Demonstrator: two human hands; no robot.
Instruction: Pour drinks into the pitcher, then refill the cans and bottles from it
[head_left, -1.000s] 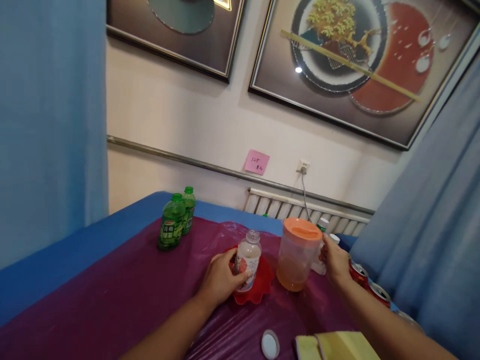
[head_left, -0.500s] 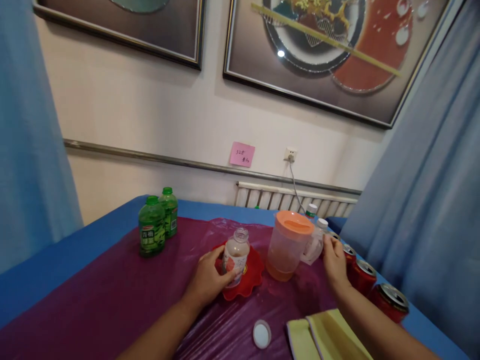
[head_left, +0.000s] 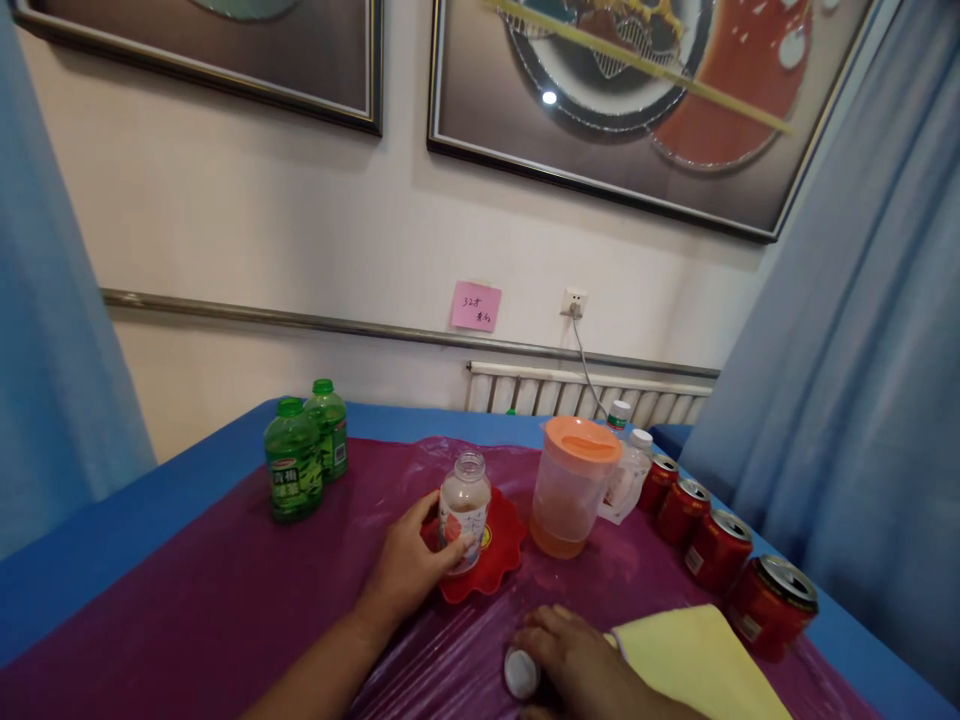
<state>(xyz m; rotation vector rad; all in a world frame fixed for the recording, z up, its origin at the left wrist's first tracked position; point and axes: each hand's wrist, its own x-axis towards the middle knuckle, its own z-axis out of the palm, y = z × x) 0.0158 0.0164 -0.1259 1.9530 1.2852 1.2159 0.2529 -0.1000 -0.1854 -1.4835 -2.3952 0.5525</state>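
My left hand (head_left: 416, 555) is wrapped round a clear, open bottle (head_left: 463, 510) with a floral label. The bottle stands upright on a red wavy-edged plate (head_left: 506, 560). At the near edge of the table my right hand (head_left: 577, 655) reaches over a white bottle cap (head_left: 521, 673). Its fingertips are at the cap's right side and the thumb is partly in view below, apart from the fingers. Beyond this hand stands a clear pitcher (head_left: 571, 490) with an orange lid and some amber liquid at the bottom.
Several red cans (head_left: 718, 548) line the right edge. Two clear bottles (head_left: 628, 470) stand behind the pitcher. A yellow cloth (head_left: 697, 655) lies right of my right hand. Two green bottles (head_left: 295, 465) stand at the left on the purple sheet (head_left: 225, 590).
My right hand has left the area by the pitcher's handle and come down and left to the white cap. My left hand stays on the bottle. The view has shifted slightly.
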